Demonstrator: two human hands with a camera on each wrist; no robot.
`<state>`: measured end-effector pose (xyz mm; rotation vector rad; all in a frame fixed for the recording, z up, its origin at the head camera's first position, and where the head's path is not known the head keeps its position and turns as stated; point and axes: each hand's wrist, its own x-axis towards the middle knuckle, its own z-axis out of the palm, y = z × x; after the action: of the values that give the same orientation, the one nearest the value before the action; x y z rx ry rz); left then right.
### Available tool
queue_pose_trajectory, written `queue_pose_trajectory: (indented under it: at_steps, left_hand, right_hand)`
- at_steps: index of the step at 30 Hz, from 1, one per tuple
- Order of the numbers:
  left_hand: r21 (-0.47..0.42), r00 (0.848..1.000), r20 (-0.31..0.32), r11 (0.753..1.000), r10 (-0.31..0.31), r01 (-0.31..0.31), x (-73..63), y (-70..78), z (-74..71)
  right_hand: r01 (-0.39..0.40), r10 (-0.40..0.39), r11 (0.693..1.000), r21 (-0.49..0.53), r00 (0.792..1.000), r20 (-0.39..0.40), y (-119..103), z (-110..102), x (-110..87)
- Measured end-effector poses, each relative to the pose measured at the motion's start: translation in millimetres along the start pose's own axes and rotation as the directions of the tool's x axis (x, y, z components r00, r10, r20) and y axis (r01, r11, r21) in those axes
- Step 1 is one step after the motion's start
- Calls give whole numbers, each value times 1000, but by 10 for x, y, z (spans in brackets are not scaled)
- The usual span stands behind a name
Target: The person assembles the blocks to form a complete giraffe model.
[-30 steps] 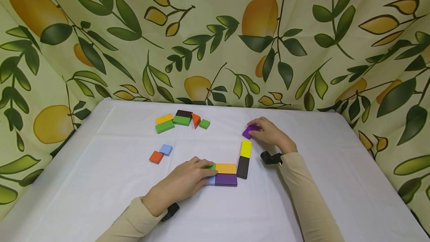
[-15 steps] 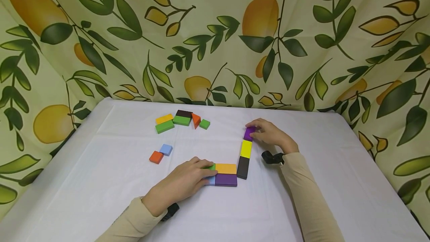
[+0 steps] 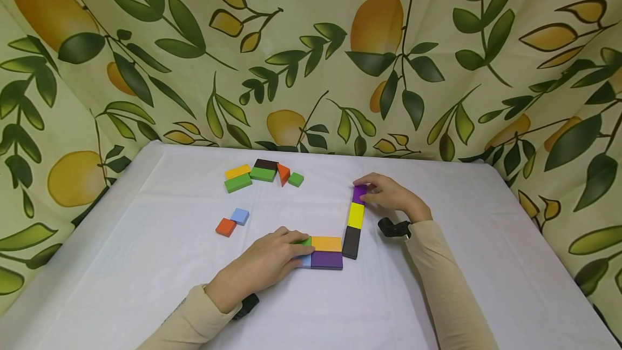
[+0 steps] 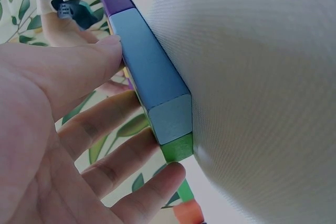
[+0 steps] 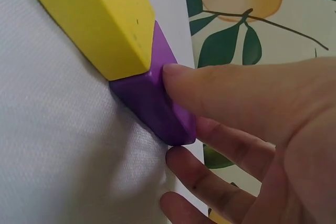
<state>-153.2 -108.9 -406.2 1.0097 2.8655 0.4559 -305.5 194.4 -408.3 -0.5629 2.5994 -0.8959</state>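
Observation:
In the head view, my right hand point(image 3: 391, 194) pinches a small purple block point(image 3: 359, 194) between thumb and fingers. That block touches the far end of a yellow block point(image 3: 356, 215), which meets a black block point(image 3: 351, 242) in one row. The right wrist view shows the thumb on the purple block point(image 5: 157, 103) beside the yellow one point(image 5: 100, 19). My left hand point(image 3: 264, 261) rests its fingers on a green block point(image 3: 305, 242) and a light blue block point(image 4: 149, 59), partly covering both. Beside these lie an orange-yellow block point(image 3: 326, 243) and a dark purple block point(image 3: 327, 260).
Toward the back left lie green blocks point(image 3: 263, 175), a yellow one point(image 3: 237, 172), a dark one point(image 3: 266, 165), an orange triangle point(image 3: 283, 174) and a small green block point(image 3: 296, 179). A red block point(image 3: 225, 227) and a light blue block point(image 3: 240, 216) sit left on the white tablecloth point(image 3: 121, 263).
My right hand has turned the purple block and brought it toward me against the yellow block's far end, in line with the row. The left hand has stayed put.

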Motion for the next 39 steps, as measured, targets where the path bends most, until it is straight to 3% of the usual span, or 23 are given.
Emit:
queue_pose_trajectory:
  at_steps: [21,32,39]
  left_hand:
    - [1,1000,-2,1000,6,-6,-1,-4,2]
    - [1,1000,-5,1000,8,-8,1,-7,9]
    - [10,1000,-17,1000,17,-17,6,-14,21]
  right_hand:
    - [7,-7,1000,7,1000,4,-24,-4,3]
    - [14,-15,1000,-16,997,-72,-115,2,-6]
    - [75,-76,997,-8,989,-129,-213,20,-8]
